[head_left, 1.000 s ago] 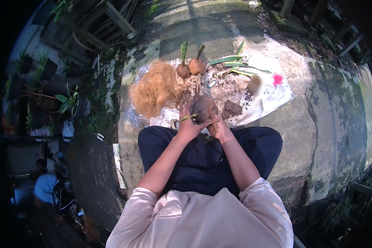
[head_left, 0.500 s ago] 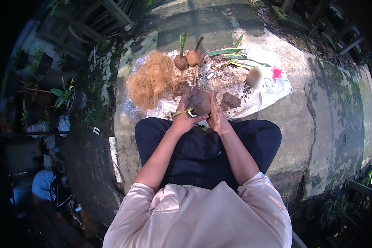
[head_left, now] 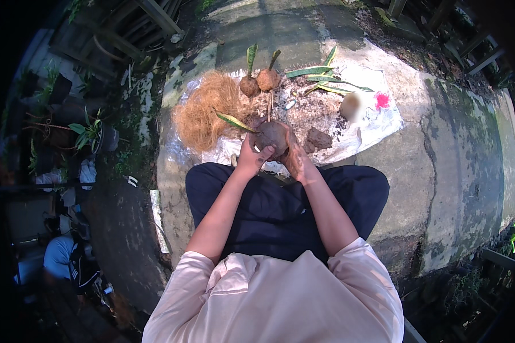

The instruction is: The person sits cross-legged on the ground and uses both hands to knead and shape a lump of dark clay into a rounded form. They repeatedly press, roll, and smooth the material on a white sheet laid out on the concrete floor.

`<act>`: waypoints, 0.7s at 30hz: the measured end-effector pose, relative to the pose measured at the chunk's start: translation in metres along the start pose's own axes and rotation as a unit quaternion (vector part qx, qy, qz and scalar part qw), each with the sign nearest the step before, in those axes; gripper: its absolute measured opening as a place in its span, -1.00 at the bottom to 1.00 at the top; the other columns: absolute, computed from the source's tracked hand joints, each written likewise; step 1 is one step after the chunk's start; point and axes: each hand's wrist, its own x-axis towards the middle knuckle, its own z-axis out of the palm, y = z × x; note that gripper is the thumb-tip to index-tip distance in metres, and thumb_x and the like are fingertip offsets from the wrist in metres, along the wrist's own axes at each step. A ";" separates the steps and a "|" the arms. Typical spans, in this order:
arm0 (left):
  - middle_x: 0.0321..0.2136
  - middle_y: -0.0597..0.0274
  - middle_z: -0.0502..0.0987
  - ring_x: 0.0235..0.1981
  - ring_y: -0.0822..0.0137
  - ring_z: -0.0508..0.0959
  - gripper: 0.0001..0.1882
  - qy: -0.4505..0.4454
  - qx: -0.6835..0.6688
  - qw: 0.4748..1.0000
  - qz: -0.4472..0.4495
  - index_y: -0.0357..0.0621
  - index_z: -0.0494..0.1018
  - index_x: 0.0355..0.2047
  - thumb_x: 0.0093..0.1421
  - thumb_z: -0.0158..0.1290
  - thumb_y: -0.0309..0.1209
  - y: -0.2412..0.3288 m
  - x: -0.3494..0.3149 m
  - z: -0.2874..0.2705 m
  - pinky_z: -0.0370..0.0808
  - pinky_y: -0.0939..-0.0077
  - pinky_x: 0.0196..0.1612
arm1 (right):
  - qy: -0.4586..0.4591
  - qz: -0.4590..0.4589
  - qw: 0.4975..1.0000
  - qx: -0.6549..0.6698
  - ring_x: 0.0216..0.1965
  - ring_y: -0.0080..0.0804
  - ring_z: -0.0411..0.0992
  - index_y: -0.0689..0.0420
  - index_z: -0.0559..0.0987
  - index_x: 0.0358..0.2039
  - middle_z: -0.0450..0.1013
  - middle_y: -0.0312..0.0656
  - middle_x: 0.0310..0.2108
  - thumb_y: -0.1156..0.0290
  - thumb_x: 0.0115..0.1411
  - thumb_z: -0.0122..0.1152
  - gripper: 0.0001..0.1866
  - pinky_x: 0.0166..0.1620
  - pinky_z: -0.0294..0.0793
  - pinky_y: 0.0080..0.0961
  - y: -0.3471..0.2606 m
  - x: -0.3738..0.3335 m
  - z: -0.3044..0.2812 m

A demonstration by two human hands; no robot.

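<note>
Between my two hands, above my lap, is a round ball of dark wet mud (head_left: 273, 137) with a snake plant leaf (head_left: 233, 120) sticking out to the left. My left hand (head_left: 253, 155) cups its left side, the thumb lying across the near face. Along the right side presses my right hand (head_left: 295, 153), its fingers smeared with mud. Just right of it a rough lump of mud (head_left: 318, 139) lies on the white sheet (head_left: 357, 139). Past my left hand sits a loose heap of brown coconut fibre (head_left: 206, 111).
At the sheet's far side stand two fibre-wrapped balls (head_left: 249, 87) with upright leaves. Several cut snake plant leaves (head_left: 320, 71) lie to their right, near a pale round container (head_left: 352, 107) and a pink tangle of string (head_left: 382, 100). Potted plants (head_left: 88, 134) line the left.
The mud ball has been turned in my hands, so its leaf now points up and left rather than toward my left wrist. Both hands keep hold of the ball.
</note>
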 end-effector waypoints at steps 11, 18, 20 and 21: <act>0.04 0.14 0.40 0.08 0.29 0.38 -0.07 0.012 -0.077 0.996 -0.031 -0.21 0.21 0.20 0.01 0.24 0.17 0.000 0.003 -0.002 0.29 0.39 0.16 | -0.050 -0.015 0.998 -0.029 0.15 -0.39 0.26 -0.01 0.16 0.29 0.21 -0.24 0.18 0.33 0.14 0.30 -0.25 0.03 0.44 -0.39 -0.008 -0.006 0.003; 0.07 0.15 0.38 0.11 0.28 0.36 -0.09 -0.009 -0.092 0.992 -0.087 -0.23 0.22 0.19 0.07 0.16 0.21 -0.024 0.004 -0.019 0.25 0.37 0.19 | -0.040 0.008 0.997 -0.072 0.02 -0.39 0.39 -0.04 0.11 0.31 0.27 -0.24 0.15 0.53 -0.01 0.38 -0.10 -0.18 0.56 -0.42 -0.009 -0.003 0.006; 0.09 0.15 0.37 0.14 0.27 0.34 -0.09 -0.003 -0.087 0.992 -0.087 -0.23 0.21 0.20 0.08 0.13 0.22 -0.031 0.004 -0.022 0.23 0.35 0.21 | -0.039 0.012 0.996 -0.073 0.01 -0.40 0.39 -0.03 0.11 0.31 0.27 -0.24 0.14 0.57 -0.04 0.40 -0.07 -0.19 0.57 -0.44 -0.008 -0.002 0.007; 0.09 0.15 0.36 0.15 0.27 0.33 -0.09 0.000 -0.084 0.993 -0.088 -0.23 0.20 0.20 0.09 0.12 0.23 -0.034 0.004 -0.024 0.21 0.34 0.22 | -0.042 0.024 0.995 -0.082 0.05 -0.39 0.35 -0.04 0.11 0.30 0.25 -0.24 0.15 0.56 -0.04 0.40 -0.08 -0.18 0.56 -0.44 -0.009 -0.002 0.008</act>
